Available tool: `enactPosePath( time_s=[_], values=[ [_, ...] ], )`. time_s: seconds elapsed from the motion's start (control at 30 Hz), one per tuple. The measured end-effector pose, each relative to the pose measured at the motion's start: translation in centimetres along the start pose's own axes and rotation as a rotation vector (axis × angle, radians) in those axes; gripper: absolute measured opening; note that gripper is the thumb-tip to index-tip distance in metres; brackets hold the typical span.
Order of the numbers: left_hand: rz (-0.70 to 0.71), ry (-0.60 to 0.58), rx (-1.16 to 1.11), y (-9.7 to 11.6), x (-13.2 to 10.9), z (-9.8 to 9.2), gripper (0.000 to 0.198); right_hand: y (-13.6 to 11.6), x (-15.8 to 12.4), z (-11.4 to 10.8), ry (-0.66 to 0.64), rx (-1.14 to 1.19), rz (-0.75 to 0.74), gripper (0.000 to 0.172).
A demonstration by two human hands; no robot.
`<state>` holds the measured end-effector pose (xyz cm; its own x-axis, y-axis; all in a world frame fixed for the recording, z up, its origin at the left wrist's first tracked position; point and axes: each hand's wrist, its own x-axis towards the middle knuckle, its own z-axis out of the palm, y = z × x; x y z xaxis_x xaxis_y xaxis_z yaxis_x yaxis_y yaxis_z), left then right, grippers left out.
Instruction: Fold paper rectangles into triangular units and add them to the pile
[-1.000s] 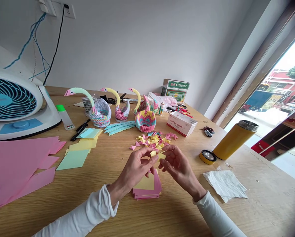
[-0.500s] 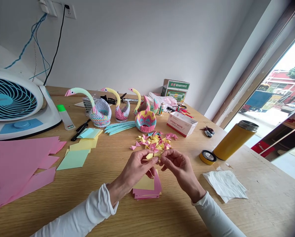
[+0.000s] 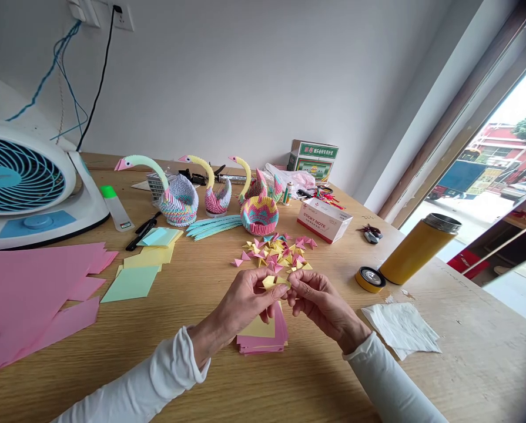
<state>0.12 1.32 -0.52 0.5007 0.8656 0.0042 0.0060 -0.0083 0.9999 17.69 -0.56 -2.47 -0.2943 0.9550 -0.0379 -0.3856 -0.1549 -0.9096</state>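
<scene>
Paper, yellow, pinched mid-frame by left hand and right hand, now shows more right end, apparently still mid-fold.

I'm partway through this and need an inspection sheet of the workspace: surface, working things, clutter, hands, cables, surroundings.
Surface: wood-grain tabletop, with pale scraps near the tissue at right.
Working things: partly folded yellow paper piece; pink-and-yellow paper stack below it; folded triangles scattered beyond.
Clutter: open yellow bottle beside its lid; sticky-note box; pink sheets at left.
Hands: left hand and right hand both hold the yellow paper piece by their fingertips.
Cables: blue cable and black cable hang against the wall, near the fan.
Surroundings: wall ahead; opening onto a street at right.
</scene>
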Motion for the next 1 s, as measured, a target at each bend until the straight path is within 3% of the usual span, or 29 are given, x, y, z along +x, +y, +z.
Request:
enactPosePath(
  time_s=[0.37,1.0],
  values=[
    [0.018,0.043,0.064,0.17,-0.25,0.13,0.035,0.15,0.12,-0.28,0.005,-0.073,-0.012,0.025],
    [0.030,0.002,0.071,0.38,-0.30,0.01,0.032,0.25,0.08,0.06,0.031,-0.218,-0.128,0.023]
  ],
)
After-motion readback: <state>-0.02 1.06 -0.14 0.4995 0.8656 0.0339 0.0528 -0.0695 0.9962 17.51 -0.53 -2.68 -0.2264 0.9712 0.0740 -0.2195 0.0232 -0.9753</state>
